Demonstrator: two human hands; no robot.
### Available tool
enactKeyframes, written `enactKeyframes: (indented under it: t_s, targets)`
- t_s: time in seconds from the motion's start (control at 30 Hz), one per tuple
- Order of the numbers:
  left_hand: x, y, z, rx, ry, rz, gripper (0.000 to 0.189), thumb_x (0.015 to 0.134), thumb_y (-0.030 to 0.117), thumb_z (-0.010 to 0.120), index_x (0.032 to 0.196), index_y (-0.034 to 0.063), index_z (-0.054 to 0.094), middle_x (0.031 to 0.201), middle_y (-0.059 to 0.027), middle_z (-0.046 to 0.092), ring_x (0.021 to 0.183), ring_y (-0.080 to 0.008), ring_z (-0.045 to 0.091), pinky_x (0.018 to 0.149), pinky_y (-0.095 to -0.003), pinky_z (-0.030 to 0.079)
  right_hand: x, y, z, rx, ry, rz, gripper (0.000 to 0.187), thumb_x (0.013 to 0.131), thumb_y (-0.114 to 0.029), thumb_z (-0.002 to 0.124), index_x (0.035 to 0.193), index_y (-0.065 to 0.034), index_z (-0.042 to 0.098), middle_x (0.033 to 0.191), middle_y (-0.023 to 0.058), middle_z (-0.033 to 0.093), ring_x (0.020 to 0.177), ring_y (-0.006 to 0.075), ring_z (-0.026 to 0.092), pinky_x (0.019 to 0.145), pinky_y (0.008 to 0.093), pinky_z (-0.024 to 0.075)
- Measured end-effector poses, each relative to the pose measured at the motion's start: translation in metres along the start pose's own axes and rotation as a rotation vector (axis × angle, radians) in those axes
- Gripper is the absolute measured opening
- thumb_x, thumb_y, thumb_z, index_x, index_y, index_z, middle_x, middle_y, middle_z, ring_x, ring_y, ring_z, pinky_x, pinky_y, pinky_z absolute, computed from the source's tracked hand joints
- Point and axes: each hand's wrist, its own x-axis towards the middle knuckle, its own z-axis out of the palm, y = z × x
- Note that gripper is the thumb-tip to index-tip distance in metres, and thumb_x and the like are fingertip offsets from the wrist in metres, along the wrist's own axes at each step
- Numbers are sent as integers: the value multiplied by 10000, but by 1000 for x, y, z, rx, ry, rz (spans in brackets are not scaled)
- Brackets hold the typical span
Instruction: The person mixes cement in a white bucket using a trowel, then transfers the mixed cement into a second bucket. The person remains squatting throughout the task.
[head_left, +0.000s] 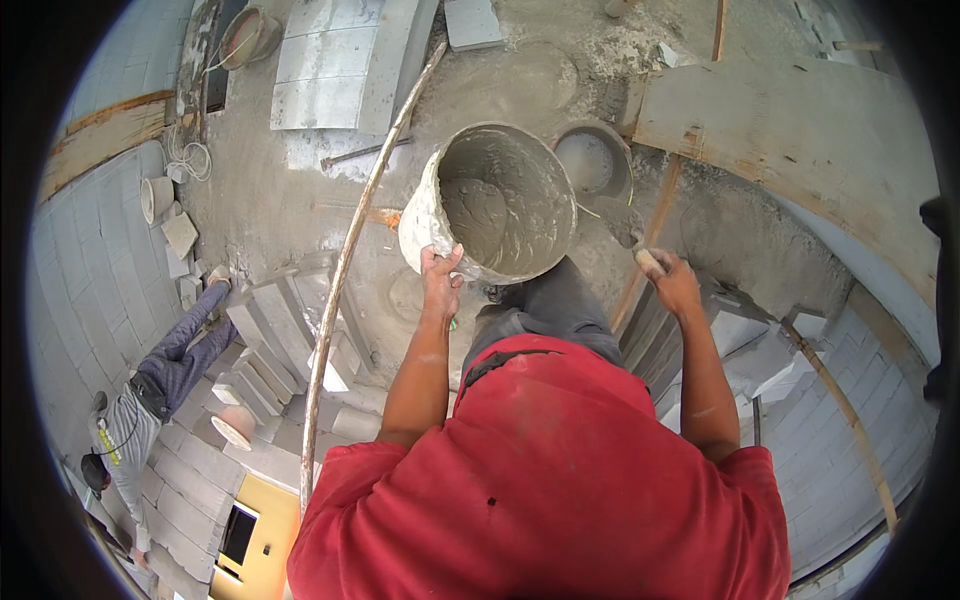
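My left hand (441, 280) grips the near left rim of a large mortar-caked bucket (420, 217), thumb over the edge. The bucket tilts so its mouth faces up towards me. Wet grey mortar (474, 211) lies inside, smeared up the walls. In my right hand (673, 280) is the handle of a trowel (646, 259), held to the right of the bucket. The trowel's blade points away from me and is coated in mortar, so its outline blends with the floor.
A smaller bucket (628, 159) with cloudy liquid stands behind the large one. A long wooden pole (352, 240) slants up on the left. Plywood (780, 127) spans the right. Stacked blocks (322, 86) lie ahead; more blocks (262, 322) stand left. Another person (142, 405) works at far left.
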Motion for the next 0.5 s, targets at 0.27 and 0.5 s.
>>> enactKeyframes:
  t_s: [0.27, 0.5]
  targets:
    - [24, 108, 130, 253, -153, 136, 415, 767, 281, 832, 992, 173, 501, 828, 72, 505, 671, -48, 428, 544, -232, 291, -14, 48, -11, 195, 60, 132, 484, 871, -350, 695, 1308, -154, 624, 1272, 198, 630, 1182, 377, 594, 1001, 439, 459]
    - [26, 253, 202, 201, -341, 293, 224, 958, 317, 629, 988, 102, 577, 822, 36, 603, 541, 0, 442, 395, -173, 247, -20, 1, -39, 294, 148, 215, 480, 875, -354, 696, 1305, -150, 629, 1275, 203, 629, 1185, 367, 597, 1002, 427, 459]
